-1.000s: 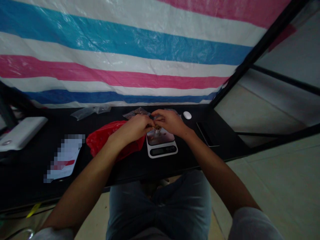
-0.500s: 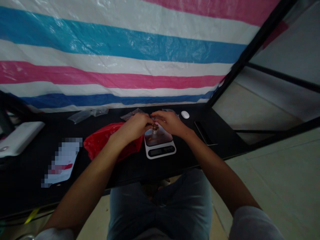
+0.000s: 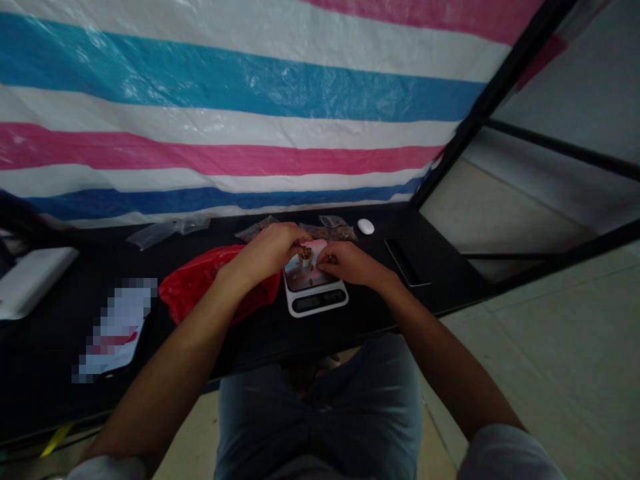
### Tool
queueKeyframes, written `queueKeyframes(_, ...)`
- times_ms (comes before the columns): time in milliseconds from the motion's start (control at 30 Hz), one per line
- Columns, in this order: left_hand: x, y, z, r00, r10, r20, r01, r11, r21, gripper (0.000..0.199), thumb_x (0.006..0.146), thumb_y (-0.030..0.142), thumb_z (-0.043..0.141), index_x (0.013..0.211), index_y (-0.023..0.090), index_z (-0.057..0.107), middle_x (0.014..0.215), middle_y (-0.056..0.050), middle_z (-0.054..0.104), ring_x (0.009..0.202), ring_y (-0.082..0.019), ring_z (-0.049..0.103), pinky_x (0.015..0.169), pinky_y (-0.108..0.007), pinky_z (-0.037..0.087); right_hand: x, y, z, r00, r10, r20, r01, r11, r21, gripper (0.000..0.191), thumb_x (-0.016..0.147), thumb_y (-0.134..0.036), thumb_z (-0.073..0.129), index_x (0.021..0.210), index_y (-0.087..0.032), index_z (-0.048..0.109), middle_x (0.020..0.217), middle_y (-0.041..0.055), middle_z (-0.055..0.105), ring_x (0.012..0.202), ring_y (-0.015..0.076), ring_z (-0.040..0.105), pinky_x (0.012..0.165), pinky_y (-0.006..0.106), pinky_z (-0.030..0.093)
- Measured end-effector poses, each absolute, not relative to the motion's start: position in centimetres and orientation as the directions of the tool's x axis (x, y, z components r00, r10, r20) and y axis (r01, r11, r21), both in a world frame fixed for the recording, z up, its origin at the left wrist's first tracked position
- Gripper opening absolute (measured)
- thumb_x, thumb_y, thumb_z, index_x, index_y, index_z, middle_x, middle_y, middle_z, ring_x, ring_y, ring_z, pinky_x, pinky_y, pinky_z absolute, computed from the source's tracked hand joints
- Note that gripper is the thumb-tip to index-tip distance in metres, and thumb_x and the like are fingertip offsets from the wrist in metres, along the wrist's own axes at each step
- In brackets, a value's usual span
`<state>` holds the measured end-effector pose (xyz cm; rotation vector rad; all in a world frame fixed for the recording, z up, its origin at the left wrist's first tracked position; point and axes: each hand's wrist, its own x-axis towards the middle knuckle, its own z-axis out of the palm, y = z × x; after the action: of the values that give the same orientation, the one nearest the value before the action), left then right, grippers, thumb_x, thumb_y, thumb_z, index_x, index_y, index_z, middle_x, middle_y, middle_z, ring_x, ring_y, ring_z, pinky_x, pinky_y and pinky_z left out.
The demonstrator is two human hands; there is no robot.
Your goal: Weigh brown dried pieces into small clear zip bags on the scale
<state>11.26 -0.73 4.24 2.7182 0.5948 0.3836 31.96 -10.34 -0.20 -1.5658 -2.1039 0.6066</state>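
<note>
Black counter [image 3: 240,340] is carrying everything, with a striped pink, blue and white tarp [image 3: 225,107] hanging behind it and a black metal frame [image 3: 493,93] running along its right side. Tiled floor [image 3: 550,360] is showing below.

Left hand [image 3: 265,257] is curling over a small pale cup [image 3: 304,260], fingers pinching at its rim; detail is too small to be sure. Cup is sitting on the plate of a white kitchen scale [image 3: 315,300]. Right hand [image 3: 353,263] is reaching onto the plate just beside it, fingers curled down; cannot tell if they are gripping anything.

Red plastic bag [image 3: 210,283] is lying under the left wrist. Clear bags [image 3: 167,230], a white mouse [image 3: 365,227], a black phone [image 3: 406,261] and a blurred paper [image 3: 117,330] are lying around on the counter.
</note>
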Motion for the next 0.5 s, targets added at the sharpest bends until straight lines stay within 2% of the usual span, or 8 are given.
queueKeyframes(133, 11.3, -1.0, 4.3, 0.869, 0.449, 0.208, 0.337, -0.845, 0.415, 0.027, 0.092, 0.011, 0.061, 0.11, 0.018, 0.079, 0.105, -0.008, 0.079, 0.098, -0.024, 0.071, 0.083, -0.03, 0.051, 31.9, -10.3, 0.2, -0.24, 0.96, 0.146, 0.764, 0.28, -0.581, 0.019, 0.091, -0.01, 0.064, 0.088, -0.017, 0.081, 0.083, 0.0028, 0.076, 0.073, 0.0138, 0.064, 0.071, 0.025, 0.043)
queueKeyframes(300, 11.3, -1.0, 4.1, 0.866, 0.455, 0.208, 0.321, -0.824, 0.467, 0.027, 0.092, 0.011, 0.062, 0.113, 0.018, 0.078, 0.11, -0.007, 0.08, 0.101, -0.024, 0.072, 0.087, -0.03, 0.052, 31.8, -10.3, 0.9, -0.092, 0.945, 0.313, 0.714, 0.282, -0.641, 0.015, 0.093, -0.015, 0.064, 0.097, -0.016, 0.079, 0.091, 0.0052, 0.078, 0.081, 0.0165, 0.068, 0.076, 0.028, 0.048)
queueKeyframes(500, 10.8, -0.7, 3.5, 0.871, 0.419, 0.257, 0.263, -0.839, 0.476, 0.029, 0.096, 0.012, 0.056, 0.115, 0.02, 0.076, 0.113, -0.006, 0.079, 0.106, -0.023, 0.072, 0.093, -0.031, 0.053, 30.9, -9.7, 1.0, -0.107, 0.906, 0.41, 0.66, 0.373, -0.652, 0.013, 0.095, -0.017, 0.065, 0.095, -0.016, 0.077, 0.092, 0.0052, 0.077, 0.083, 0.0171, 0.068, 0.08, 0.03, 0.05)
